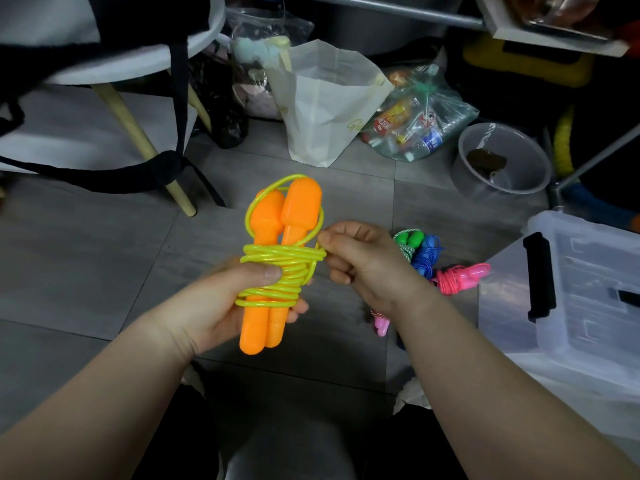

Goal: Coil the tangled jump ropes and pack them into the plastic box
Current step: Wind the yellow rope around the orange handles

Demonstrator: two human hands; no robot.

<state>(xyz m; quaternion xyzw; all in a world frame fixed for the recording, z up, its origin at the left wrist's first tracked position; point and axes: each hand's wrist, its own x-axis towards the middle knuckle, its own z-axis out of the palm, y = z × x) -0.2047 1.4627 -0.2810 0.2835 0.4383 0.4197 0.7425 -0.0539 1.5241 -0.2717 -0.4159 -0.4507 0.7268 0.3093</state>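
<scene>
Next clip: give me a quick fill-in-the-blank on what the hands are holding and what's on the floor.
The left hand grips two ____ handles.
The right hand pinches the ____ rope wound around them.
Between the green bundle and the pink bundle on the floor lies a ____ bundle.
The plastic box sits on the person's ____ side.
Missing words: orange, yellow, blue, right.

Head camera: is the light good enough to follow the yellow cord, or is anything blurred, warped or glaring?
Head view: the yellow cord and orange handles are bright and sharp in the left hand and right hand; same view, upper background dim, edges bowed by the wide lens, pale glare on the plastic box.
</scene>
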